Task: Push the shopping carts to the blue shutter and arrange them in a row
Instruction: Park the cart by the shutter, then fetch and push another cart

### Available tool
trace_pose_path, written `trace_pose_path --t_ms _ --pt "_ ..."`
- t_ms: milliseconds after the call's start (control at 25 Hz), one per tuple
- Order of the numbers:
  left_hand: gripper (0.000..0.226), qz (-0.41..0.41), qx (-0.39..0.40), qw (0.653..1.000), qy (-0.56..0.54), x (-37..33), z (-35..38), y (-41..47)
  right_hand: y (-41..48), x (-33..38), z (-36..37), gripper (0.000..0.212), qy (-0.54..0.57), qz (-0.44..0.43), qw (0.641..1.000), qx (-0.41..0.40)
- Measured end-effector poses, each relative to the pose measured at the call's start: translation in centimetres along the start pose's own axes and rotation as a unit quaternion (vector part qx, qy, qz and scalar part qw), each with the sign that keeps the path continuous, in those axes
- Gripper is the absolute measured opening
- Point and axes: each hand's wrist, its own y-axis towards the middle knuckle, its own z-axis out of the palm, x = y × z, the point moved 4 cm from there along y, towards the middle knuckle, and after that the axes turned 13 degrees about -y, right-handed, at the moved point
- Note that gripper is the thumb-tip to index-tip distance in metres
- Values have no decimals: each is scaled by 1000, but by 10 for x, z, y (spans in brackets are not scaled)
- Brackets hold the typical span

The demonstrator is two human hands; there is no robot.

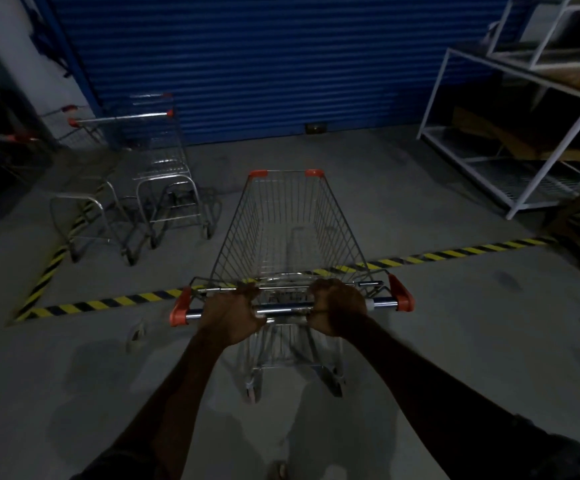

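Observation:
An empty wire shopping cart (286, 223) with orange corner caps stands in front of me, its nose pointing at the blue shutter (264, 57). My left hand (231, 315) and my right hand (338, 306) both grip its chrome handle bar (283, 308), close together near the middle. The cart straddles a yellow-and-black floor stripe (108, 303). Two parked carts (157, 168) sit side by side at the left, close to the shutter, with their handles toward the left.
A white metal shelf rack (523, 140) with cardboard and frames stands at the right beside the shutter. A grey pillar (8, 46) and a dark stack with another cart handle (1, 138) fill the far left. Bare concrete floor lies between the parked carts and the rack.

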Motion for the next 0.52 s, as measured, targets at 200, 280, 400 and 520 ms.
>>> trace_pose_path --t_ms 200,280,400,520 --pt "68 -2 48 999 -4 50 -2 98 95 7 -20 60 -10 26 1000 12" --pt "71 0 59 998 5 68 -4 134 133 9 -28 56 -7 30 1000 0" --pt "79 -1 47 999 -2 88 -8 188 195 6 -34 59 -3 34 999 -41" --pt "72 -18 59 998 -5 100 -17 245 260 1 -39 58 -21 18 999 -19"
